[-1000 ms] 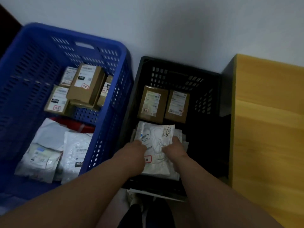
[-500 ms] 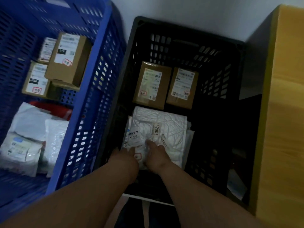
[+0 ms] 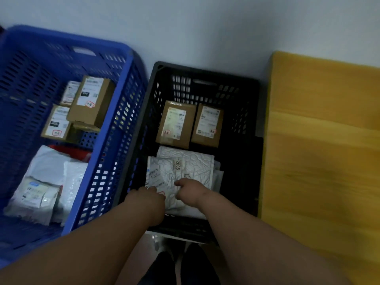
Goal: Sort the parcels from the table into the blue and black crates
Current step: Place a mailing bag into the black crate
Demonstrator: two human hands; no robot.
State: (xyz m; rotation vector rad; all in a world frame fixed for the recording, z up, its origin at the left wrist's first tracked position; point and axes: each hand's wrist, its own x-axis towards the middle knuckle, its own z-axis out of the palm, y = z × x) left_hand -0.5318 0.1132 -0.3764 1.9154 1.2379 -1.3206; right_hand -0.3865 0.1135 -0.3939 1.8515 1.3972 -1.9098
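The left grip [image 3: 151, 197] and the right grip [image 3: 190, 190] both reach down into the black crate [image 3: 249, 153], over the near end of a white crinkled mailer [image 3: 185, 167]. The picture is blurred here; the fingers of both look curled down onto the mailer, but whether either grip actually has hold of it I cannot tell.

The mailer lies flat on top of a small pile of other pale bags [image 3: 218, 175] that stick out just to the right of the right grip. Its long axis runs away from the grips toward the wall, and a strip label reading 2005 [image 3: 177, 165] runs along that axis just beyond the right grip. Farther out, past the mailer, two brown cartons [image 3: 175, 124] [image 3: 207, 128] stand side by side against the crate's far wall, white labels facing up.

Left of the left grip, touching the black crate, is the blue crate [image 3: 115, 124]. It holds brown cartons [image 3: 91, 100] stacked at its far end, white and grey poly bags [image 3: 41, 188] at its near end, and something red [image 3: 70, 152] showing between them.

Right of the right grip, beyond the black crate's wall, is the yellow wooden desk [image 3: 324, 151]. A pale wall [image 3: 195, 27] stands behind both crates, and dark shoes [image 3: 178, 266] show on the floor below the arms.
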